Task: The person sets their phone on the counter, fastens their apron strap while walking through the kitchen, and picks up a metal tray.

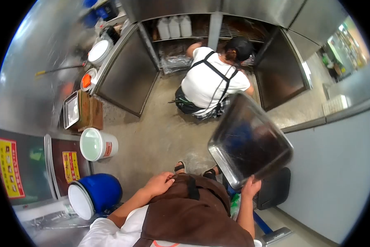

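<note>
My right hand (251, 187) grips the near edge of a rectangular metal tray (251, 144), which is tilted with its shiny inside towards me. My left hand (159, 184) lies against the brown apron (189, 218) at my waist, its fingers laid over the cloth and holding nothing visible. Just past the tray, a co-worker (209, 80) in a white shirt and dark cap squats with back to me, reaching into an open low steel cabinet (215, 33). Both of that person's hands are partly hidden.
Two cabinet doors (129, 70) (282, 68) stand swung out. On the left are a white bucket (111, 144) and a blue drum (104, 191) with a white lid. White jugs (174, 26) sit on the cabinet shelf. A dark bin (274, 187) stands at right, beside a pale panel (312, 164).
</note>
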`<state>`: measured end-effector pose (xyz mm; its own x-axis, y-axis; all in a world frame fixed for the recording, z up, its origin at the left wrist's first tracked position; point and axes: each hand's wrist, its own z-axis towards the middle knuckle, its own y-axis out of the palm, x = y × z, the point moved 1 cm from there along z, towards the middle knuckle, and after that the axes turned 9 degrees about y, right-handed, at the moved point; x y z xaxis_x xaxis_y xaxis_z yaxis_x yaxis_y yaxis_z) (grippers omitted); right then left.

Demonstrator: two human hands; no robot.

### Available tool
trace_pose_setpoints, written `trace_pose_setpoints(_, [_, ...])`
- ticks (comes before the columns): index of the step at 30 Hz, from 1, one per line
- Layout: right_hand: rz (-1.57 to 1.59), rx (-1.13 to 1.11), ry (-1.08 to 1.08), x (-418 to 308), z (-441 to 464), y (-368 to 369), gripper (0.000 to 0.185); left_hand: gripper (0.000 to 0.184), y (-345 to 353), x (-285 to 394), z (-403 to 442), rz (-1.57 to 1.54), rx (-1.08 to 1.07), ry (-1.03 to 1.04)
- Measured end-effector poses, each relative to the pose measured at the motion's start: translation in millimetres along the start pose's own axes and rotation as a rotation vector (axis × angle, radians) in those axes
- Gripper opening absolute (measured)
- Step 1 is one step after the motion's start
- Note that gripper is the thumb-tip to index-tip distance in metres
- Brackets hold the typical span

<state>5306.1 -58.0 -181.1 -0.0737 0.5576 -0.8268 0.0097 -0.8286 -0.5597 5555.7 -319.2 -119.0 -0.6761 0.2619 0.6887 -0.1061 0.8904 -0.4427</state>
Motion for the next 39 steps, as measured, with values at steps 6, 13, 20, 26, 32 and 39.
trace_pose_setpoints(6, [-0.192, -0.283, -0.552, -123, -29, 96, 0.013, 0.033, -26, -65, -40, -0.054, 0.164, 0.032])
trace_pose_setpoints(13, [-0.031, -0.344, -0.779, -185, -61, 154, 0.021, 0.033, -43, -96, -61, -0.108, 0.256, -0.042])
trace_pose_setpoints(20, [-0.096, -0.209, -0.691, -184, -48, 142, 0.021, 0.032, -51, -98, -49, -0.134, 0.223, -0.048])
trace_pose_setpoints(26, [0.024, -0.208, -0.133, -132, -20, 97, 0.014, 0.033, -68, -55, -33, -0.055, 0.133, 0.007])
trace_pose_setpoints(32, [0.455, -0.137, 0.680, -28, -14, 29, 0.022, 0.030, -53, -59, 10, 0.004, 0.100, 0.233])
trace_pose_setpoints(39, [0.810, 0.298, 1.087, 114, -48, -8, 0.017, 0.030, -30, -3, 40, 0.144, -0.118, 0.191])
